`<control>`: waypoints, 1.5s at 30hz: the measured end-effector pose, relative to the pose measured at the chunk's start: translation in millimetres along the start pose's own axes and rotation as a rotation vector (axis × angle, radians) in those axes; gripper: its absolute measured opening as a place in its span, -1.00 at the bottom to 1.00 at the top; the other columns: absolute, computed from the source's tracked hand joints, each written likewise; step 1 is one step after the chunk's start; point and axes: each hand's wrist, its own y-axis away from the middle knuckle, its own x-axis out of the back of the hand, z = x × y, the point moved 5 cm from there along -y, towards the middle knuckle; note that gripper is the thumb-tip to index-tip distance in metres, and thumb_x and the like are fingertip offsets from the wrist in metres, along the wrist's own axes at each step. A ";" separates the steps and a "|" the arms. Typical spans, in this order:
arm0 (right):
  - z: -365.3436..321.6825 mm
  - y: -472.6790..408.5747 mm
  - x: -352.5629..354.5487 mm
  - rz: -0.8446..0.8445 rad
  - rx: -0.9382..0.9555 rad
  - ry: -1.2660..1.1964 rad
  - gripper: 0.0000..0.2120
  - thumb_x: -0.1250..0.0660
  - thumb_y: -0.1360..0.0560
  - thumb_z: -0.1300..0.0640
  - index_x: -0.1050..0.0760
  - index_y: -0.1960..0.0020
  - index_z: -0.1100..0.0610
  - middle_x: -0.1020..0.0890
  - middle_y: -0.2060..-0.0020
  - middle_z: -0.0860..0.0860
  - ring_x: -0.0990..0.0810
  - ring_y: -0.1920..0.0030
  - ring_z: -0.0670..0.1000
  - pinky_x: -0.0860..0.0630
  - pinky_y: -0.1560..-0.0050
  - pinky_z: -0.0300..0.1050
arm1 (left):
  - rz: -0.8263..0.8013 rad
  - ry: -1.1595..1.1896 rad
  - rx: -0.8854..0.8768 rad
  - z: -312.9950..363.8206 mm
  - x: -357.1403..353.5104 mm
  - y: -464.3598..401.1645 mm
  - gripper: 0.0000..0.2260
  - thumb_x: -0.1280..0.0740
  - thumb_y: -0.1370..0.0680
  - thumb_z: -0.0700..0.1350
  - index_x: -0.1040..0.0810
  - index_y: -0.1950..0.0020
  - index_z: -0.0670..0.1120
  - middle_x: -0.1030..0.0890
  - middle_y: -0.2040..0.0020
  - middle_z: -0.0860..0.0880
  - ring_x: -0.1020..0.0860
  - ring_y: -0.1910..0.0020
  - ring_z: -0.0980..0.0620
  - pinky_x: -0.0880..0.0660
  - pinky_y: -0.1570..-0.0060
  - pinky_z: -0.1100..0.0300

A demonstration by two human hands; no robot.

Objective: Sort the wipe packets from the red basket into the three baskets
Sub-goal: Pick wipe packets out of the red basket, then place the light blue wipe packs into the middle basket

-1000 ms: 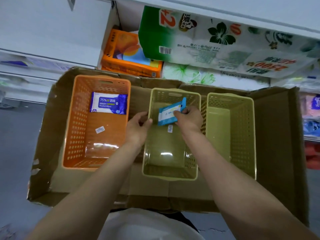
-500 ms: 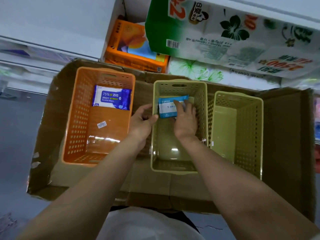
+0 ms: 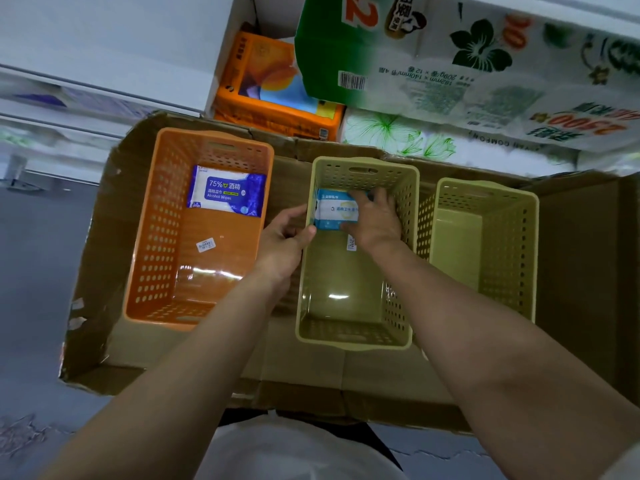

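Three baskets stand side by side in a cardboard box (image 3: 104, 258). The orange basket (image 3: 156, 237) on the left holds a blue and white alcohol wipe packet (image 3: 227, 191) at its far end. Inside the middle green basket (image 3: 349, 337), at its far end, my right hand (image 3: 374, 220) holds a light-blue wipe packet (image 3: 334, 211), fingers over its far edge and thumb at its near edge. My left hand (image 3: 284, 237) is loosely curled at this basket's left rim, thumb touching the rim. Nothing lies in the right green basket (image 3: 457, 244). No red basket is in view.
Behind the box a shelf carries an orange pack (image 3: 266, 84) and large tissue roll packs (image 3: 450, 64). White shelf boards (image 3: 86, 46) run to the left. Grey floor (image 3: 34, 289) lies left of the box. Bare cardboard (image 3: 585, 271) lies right of the baskets.
My right hand has carried the light-blue packet from above the middle basket down into its far end. My left hand has stayed at the basket's left rim. The camera has tilted slightly.
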 end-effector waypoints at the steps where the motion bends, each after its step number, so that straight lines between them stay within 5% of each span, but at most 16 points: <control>1: -0.7 0.3 -1.4 0.025 0.010 0.000 -0.33 -0.47 -0.46 0.01 -0.28 -0.50 -0.06 -0.29 -0.39 0.11 -0.25 -0.41 0.17 -0.37 -0.38 0.08 | 0.000 0.000 -0.001 0.6 -0.1 0.2 -0.67 -0.34 -0.59 -0.22 -0.55 -0.31 0.06 -0.56 -0.21 -0.12 -0.58 -0.15 -0.06 -0.63 0.01 0.05; 8: 5.9 -0.1 -9.9 0.125 -0.034 -0.209 -0.30 -0.54 -0.38 0.08 -0.35 -0.45 0.05 -0.35 -0.37 0.09 -0.29 -0.38 0.14 -0.30 -0.42 0.02 | 0.021 0.008 0.004 2.0 0.1 2.5 -0.67 -0.33 -0.59 -0.25 -0.56 -0.31 0.04 -0.57 -0.21 -0.14 -0.59 -0.17 -0.11 -0.62 -0.08 -0.08; 21: -3.9 5.1 5.9 0.032 -0.061 -0.102 -0.37 -0.48 -0.45 0.03 -0.35 -0.45 0.12 -0.39 -0.38 0.14 -0.33 -0.39 0.18 -0.32 -0.40 0.05 | 0.108 -0.104 -0.001 14.3 -6.3 9.3 -0.69 -0.33 -0.61 -0.17 -0.50 -0.33 0.08 -0.56 -0.14 0.03 -0.56 0.01 0.13 -0.52 0.26 0.30; 28: -35.2 37.9 70.4 -0.111 -0.066 0.031 -0.55 -0.34 -0.56 -0.05 -0.47 -0.37 0.13 -0.56 -0.26 0.11 -0.53 -0.22 0.12 -0.48 -0.16 -0.04 | -0.001 -0.330 -0.059 53.1 11.8 24.2 -0.57 -0.34 -0.60 -0.06 -0.39 -0.46 -0.08 -0.50 -0.37 -0.06 -0.47 -0.33 -0.05 -0.46 -0.17 0.13; 30: -55.2 56.0 98.6 -0.068 -0.066 0.044 -0.55 -0.33 -0.56 -0.02 -0.44 -0.41 0.10 -0.52 -0.32 0.08 -0.50 -0.28 0.12 -0.45 -0.21 -0.05 | -0.033 -0.415 -0.147 74.4 37.2 33.3 -0.57 -0.37 -0.59 -0.03 -0.44 -0.43 -0.08 -0.53 -0.34 -0.06 -0.49 -0.31 -0.06 -0.45 -0.29 0.04; 36: -168.9 141.7 159.1 0.273 0.080 0.107 -0.57 -0.32 -0.57 0.02 -0.44 -0.41 0.08 -0.51 -0.35 0.09 -0.47 -0.33 0.13 -0.41 -0.27 -0.01 | -0.029 -0.703 -0.550 155.3 172.4 84.1 -0.70 -0.36 -0.58 -0.05 -0.54 -0.31 -0.07 -0.62 -0.18 0.00 -0.57 -0.17 0.02 -0.48 -0.19 0.11; 45: -376.0 249.2 128.8 0.577 0.335 -0.028 -0.61 -0.30 -0.59 -0.02 -0.46 -0.39 0.00 -0.52 -0.32 -0.03 -0.44 -0.34 -0.01 -0.37 -0.29 -0.09 | 0.194 -0.983 -0.943 219.3 438.4 144.6 -0.72 -0.43 -0.53 -0.08 -0.60 -0.24 -0.01 -0.63 -0.14 -0.03 -0.56 -0.15 -0.08 -0.44 -0.13 0.06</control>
